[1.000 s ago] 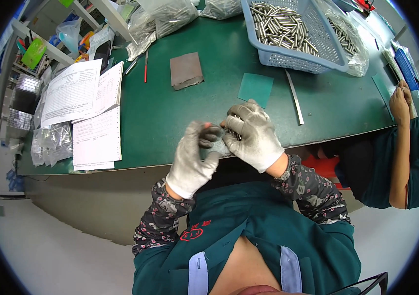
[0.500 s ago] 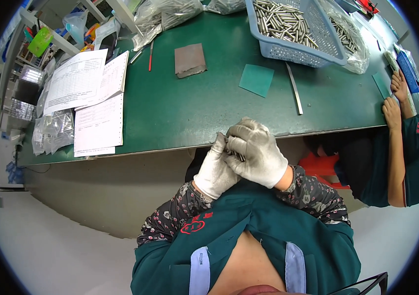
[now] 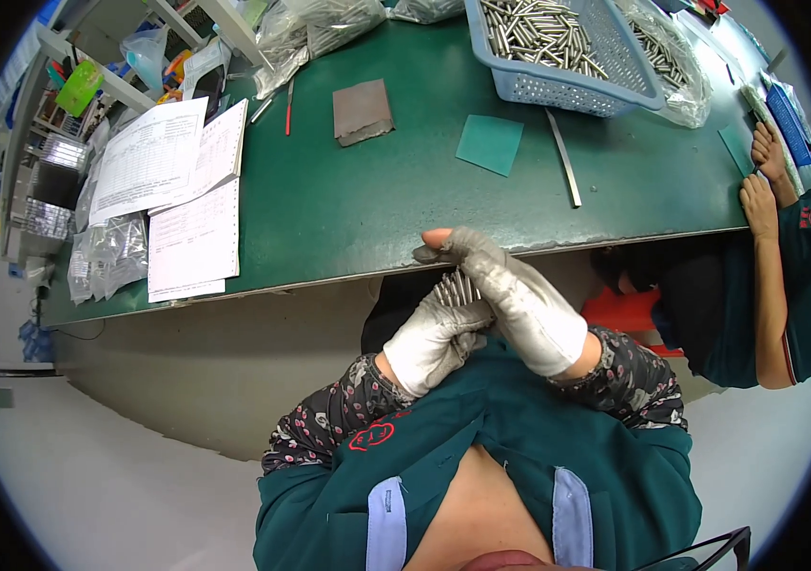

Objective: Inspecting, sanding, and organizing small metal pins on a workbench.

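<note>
Paper sheets (image 3: 177, 190) are lying far left on the green table (image 3: 358, 205). Near its edge, the gloved left hand (image 3: 434, 341) is closing around a bundle of metal pins (image 3: 459, 286), the gloved right hand (image 3: 515, 300) wrapping over them, finger extended.

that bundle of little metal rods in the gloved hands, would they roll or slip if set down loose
Probably. The metal rods look smooth, round and thin, so loose on the flat green table they would likely roll. Both gloved hands, left hand and right hand, clamp them together, which suggests they slide apart easily.
</note>
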The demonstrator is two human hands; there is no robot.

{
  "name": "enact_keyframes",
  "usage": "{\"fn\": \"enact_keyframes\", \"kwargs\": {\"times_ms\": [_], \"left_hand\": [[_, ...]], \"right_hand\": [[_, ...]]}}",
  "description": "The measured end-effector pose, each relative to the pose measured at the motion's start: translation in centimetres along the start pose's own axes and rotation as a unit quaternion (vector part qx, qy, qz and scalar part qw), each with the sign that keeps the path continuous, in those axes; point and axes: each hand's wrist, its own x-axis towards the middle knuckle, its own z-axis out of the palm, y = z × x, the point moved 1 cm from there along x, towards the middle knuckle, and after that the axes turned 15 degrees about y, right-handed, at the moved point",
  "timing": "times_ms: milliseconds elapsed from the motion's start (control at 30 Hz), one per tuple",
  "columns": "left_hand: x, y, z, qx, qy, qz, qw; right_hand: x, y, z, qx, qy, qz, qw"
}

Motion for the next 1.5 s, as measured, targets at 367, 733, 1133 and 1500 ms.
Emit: {"fn": "enact_keyframes", "kwargs": {"times_ms": [367,733,1133,1500], "left_hand": [[6.3,6.4,-2.0,0.157,-0.034,0.43,0.888],[7.3,8.1,-2.6,0.395,0.026,0.484,0.78],[5.6,9.0,-4.2,0.358,-0.006,0.459,0.813],[5.6,9.5,-3.9,0.359,-0.001,0.456,0.814]], "right_hand": [[5.7,1.7,-0.9,-0.177,0.094,-0.227,0.953],[7.4,4.1,0.8,-0.22,0.221,-0.237,0.92],[8.6,4.1,2.4,-0.249,0.178,-0.206,0.93],[9.2,4.3,1.2,-0.115,0.091,-0.049,0.988]]}}
